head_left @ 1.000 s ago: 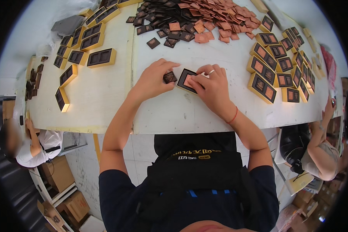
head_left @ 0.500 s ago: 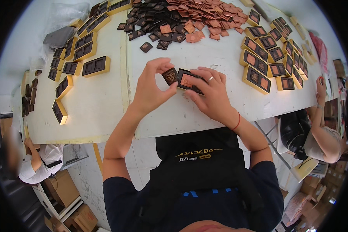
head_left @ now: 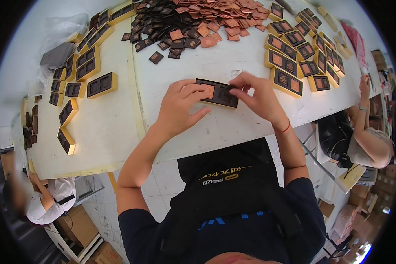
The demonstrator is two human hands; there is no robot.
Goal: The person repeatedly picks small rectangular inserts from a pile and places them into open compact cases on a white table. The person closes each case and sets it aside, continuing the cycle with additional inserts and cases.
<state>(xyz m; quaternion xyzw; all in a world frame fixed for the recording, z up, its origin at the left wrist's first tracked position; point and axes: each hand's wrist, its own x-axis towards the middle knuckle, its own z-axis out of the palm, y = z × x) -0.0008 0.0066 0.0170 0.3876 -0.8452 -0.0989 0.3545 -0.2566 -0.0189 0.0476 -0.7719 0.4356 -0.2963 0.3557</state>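
Observation:
A long black tray box with gold sides (head_left: pixel 220 103) lies on the white table in front of me. Its left compartment holds a copper-coloured square tile (head_left: pixel 208 91). My left hand (head_left: pixel 180 103) rests at the box's left end, fingers outstretched over that tile, thumb apart. At the right compartment, my right hand (head_left: pixel 257 97) pinches a dark square tile (head_left: pixel 229 91) between thumb and fingers. The dark tile blends with the tray, so how far it sits in the compartment is hard to see.
A heap of dark tiles (head_left: pixel 163 26) and copper tiles (head_left: pixel 224 20) lies at the back. Filled gold-sided boxes (head_left: pixel 286 82) cluster on the right; boxes with bare compartments (head_left: pixel 102 85) stand on the left. People sit at the left (head_left: pixel 53 198) and right (head_left: pixel 369 145).
The dark tile has left my left hand and is now at my right hand over the right compartment. My left hand has moved onto the box's left end; the right has shifted right.

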